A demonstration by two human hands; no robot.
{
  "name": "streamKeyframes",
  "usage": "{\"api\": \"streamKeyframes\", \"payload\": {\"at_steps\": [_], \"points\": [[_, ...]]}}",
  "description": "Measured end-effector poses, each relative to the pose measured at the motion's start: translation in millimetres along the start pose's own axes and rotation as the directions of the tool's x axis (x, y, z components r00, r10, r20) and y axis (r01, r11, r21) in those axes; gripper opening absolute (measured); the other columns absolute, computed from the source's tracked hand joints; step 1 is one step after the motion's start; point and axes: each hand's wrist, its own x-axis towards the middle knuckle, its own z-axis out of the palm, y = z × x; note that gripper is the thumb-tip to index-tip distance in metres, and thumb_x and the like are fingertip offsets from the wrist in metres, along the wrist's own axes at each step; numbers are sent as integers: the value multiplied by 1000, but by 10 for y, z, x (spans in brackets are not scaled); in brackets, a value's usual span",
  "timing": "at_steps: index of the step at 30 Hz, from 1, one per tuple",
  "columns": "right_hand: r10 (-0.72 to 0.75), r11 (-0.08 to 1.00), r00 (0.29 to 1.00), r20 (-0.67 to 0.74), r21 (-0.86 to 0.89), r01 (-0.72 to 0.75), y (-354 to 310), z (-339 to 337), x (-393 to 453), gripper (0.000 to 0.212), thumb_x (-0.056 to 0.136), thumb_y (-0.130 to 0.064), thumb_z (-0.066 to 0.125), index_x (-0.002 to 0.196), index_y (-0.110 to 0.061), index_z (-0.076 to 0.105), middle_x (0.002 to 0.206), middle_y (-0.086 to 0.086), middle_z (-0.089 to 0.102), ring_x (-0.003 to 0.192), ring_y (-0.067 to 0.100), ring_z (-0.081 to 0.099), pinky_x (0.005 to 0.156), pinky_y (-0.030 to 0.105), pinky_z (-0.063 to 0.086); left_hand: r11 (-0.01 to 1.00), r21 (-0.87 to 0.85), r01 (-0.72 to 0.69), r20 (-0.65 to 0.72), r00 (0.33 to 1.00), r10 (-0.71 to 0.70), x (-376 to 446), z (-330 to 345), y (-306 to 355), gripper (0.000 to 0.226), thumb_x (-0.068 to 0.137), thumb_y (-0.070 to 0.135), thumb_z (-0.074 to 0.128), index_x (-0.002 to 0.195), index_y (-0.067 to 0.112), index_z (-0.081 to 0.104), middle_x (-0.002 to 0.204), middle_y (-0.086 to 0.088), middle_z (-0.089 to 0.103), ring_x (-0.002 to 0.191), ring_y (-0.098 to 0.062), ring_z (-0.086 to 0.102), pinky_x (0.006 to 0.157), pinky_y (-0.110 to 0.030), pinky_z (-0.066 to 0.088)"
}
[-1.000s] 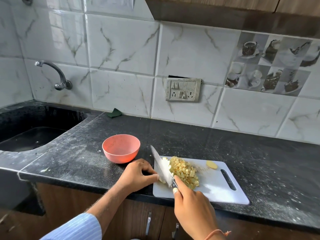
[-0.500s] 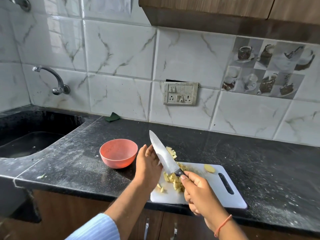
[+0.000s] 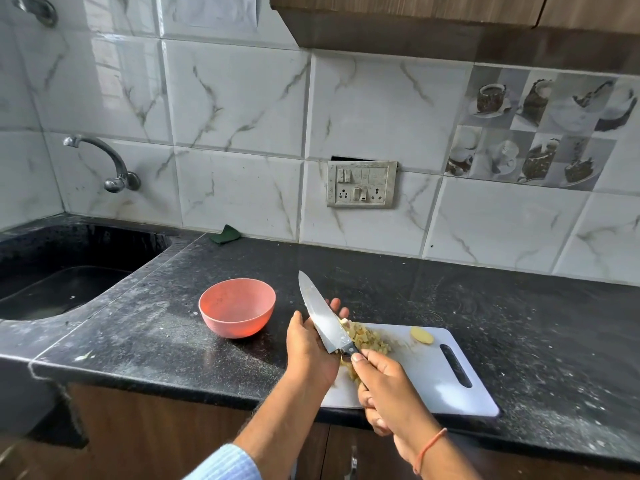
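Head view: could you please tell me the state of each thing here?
knife, lifted, tip tilted up, gripped by right hand
left hand, open against the blade
diced pieces, heaped on cutting board
bowl, upright, empty
tap, not running

Soft, even daylight, fairly bright; a pale glare patch sits on the upper-left wall tiles [image 3: 114, 81], and the knife [image 3: 322, 317] gleams; the countertop [image 3: 485, 306] shows a dull sheen. Shadow lies under the cupboard [image 3: 398, 5]; wide-angle distortion bends the edges; the sleeve [image 3: 225, 462] is blurred.

No writing can be read on the knife [image 3: 323, 320], switchboard [image 3: 362, 184] or picture tiles [image 3: 540, 133].
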Motion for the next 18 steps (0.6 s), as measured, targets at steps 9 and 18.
{"api": "streamKeyframes", "payload": {"at_steps": [9, 18], "points": [[-53, 992, 995, -87, -120, 43, 94, -26, 190, 28, 110, -38, 49, 103, -20, 69, 58, -6, 37, 46, 11, 27, 43, 25, 19, 973, 220, 68, -129, 991, -40, -33, -6, 218, 47, 111, 33, 44, 128, -7, 62, 98, -23, 75, 85, -34, 74, 68, -44, 62], [-80, 997, 983, -168, -38, 74, 8, -256, 268, 24, 111, -37, 49, 113, -24, 69, 58, -3, 38, 43, 11, 24, 42, 21, 18, 884, 458, 97, -165, 986, -23, 166, -58, 346, 31, 98, -10, 63, 128, -4, 61, 122, -12, 73, 126, -19, 58, 118, -47, 41]]}}
